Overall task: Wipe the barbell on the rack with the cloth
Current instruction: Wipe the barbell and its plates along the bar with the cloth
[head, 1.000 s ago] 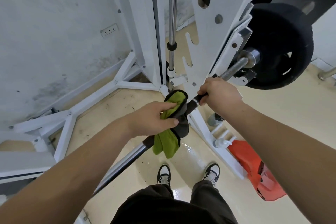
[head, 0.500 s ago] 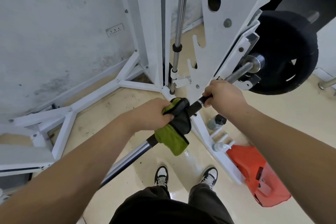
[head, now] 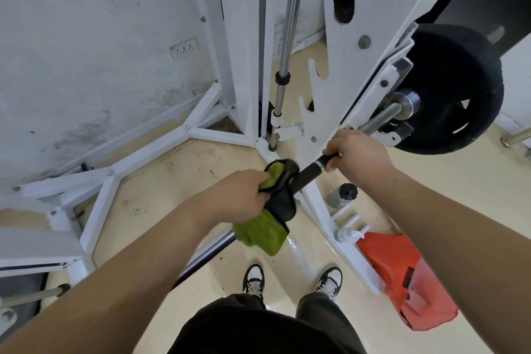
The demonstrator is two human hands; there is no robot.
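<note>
Now the cloth [head: 263, 234] is soft and light, so it bends round the barbell [head: 309, 172], which looks hard, heavy and maybe slippery. Best to squeeze the cloth tight round the bar. It is fuzzy green with a black edge. The left hand [head: 238, 195] grips it, wrapped on the bar. The right hand [head: 356, 154] grips the bare bar just beside, near the white rack [head: 339, 72] holding it.

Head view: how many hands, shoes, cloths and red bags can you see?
Hands: 2
Shoes: 2
Cloth: 1
Red bag: 1
Total: 6
</note>
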